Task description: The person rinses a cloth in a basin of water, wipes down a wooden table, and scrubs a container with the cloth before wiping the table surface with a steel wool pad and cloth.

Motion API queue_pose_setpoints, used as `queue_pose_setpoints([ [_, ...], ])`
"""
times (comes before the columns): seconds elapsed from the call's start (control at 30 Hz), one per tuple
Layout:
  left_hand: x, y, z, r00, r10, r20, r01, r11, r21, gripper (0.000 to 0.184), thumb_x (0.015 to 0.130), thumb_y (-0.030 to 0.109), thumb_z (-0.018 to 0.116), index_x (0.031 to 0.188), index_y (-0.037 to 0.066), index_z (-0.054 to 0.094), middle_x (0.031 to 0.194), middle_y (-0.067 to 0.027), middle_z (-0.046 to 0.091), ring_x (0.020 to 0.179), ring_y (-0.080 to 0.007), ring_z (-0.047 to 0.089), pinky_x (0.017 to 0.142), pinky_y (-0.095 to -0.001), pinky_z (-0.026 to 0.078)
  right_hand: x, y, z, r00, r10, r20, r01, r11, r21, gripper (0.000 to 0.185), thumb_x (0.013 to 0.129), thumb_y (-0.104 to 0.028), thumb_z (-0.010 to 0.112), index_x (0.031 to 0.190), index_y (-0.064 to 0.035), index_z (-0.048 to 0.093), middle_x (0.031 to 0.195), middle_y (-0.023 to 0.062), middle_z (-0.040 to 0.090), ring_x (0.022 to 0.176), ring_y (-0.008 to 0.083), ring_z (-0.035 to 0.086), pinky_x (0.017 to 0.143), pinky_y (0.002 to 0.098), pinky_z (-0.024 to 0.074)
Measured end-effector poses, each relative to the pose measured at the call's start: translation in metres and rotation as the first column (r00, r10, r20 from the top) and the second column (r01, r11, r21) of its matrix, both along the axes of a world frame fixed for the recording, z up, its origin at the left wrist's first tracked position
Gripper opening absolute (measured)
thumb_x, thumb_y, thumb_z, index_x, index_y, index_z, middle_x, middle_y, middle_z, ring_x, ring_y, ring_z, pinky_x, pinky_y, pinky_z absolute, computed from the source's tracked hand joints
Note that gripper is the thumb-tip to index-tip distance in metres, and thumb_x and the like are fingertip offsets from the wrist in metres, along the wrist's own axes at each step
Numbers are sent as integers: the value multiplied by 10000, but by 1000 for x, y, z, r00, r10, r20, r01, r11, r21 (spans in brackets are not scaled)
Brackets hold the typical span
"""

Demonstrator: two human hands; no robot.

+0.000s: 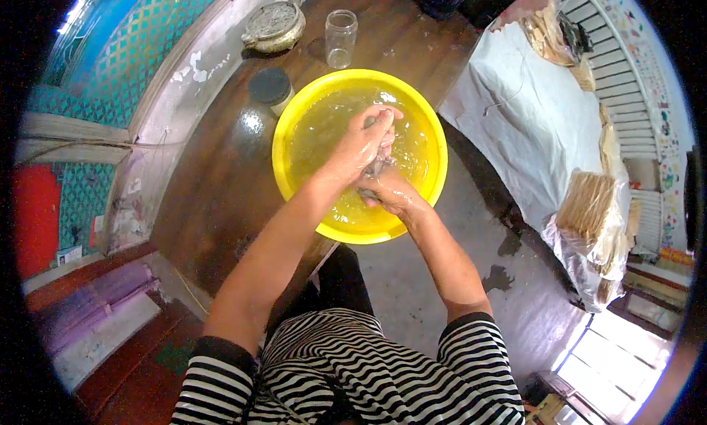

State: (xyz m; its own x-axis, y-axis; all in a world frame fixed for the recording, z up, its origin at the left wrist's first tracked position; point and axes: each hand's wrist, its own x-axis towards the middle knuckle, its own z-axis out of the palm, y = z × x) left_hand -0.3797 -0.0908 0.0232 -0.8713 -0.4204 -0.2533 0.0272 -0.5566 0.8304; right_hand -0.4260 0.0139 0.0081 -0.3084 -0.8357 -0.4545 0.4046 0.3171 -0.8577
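A yellow plastic basin (437, 123) with water in it stands at the edge of the dark wooden table (213, 167). My left hand (362, 143) is over the water, wet, its fingers curled inward. Just below and to the right, my right hand (390, 191) is closed too, close against the left. Between them shows a wet, dark grey bunched piece (377, 166) that looks like cloth; my fingers cover most of it. Both hands appear to grip it.
Behind the basin stand a dark-lidded jar (270, 86), a clear glass jar (341, 39) and a round, grey-topped pot (273, 26). To the right, a pale sheet (508, 108) covers a surface bearing a plastic-wrapped bundle (587, 204). Damp patches mark the grey floor (471, 226).
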Motion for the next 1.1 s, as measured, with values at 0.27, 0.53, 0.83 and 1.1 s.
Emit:
queue_pose_setpoints([
  [0.27, -10, 15, -11, 873, 413, 259, -426, 905, -8, 225, 951, 247, 515, 907, 35, 575, 636, -21, 521, 532, -101, 490, 488, -249, 401, 3, -1, -38, 555, 143, -819, -86, 990, 115, 387, 795, -202, 614, 1137, -37, 537, 979, 186, 640, 809, 347, 632, 670, 415, 495],
  [0.53, -14, 54, -41, 809, 582, 83, -370, 613, -698, 168, 958, 209, 469, 989, 65, 548, 832, -170, 633, 751, -402, 583, 694, -418, 477, 14, 29, -64, 521, 27, -853, 74, 994, 76, 308, 851, -252, 571, 1053, -22, 600, 930, 227, 647, 811, 351, 643, 699, 447, 484],
  [0.83, 172, -3, -59, 745, 621, 241, -533, 773, -344, 402, 943, 350, 506, 1069, -26, 574, 952, -136, 646, 907, -222, 605, 802, -350, 463, 110, 2, 2, 993, 22, 116, -30, 997, 68, 317, 889, -215, 619, 1119, -11, 543, 838, 81, 611, 648, 185, 590, 550, 304, 502],
  [1.1, 453, -6, -122, -6, 962, 272, -265, 261, -928, 433, 898, 205, 572, 1257, -4, 449, 1225, -168, 486, 1113, -291, 497, 963, -400, 395, 201, -131, -14, 373, -226, -900, -121, 950, -288, 526, 852, -158, 619, 1290, 44, 411, 1248, 213, 479, 1164, 331, 460, 999, 413, 353],
])
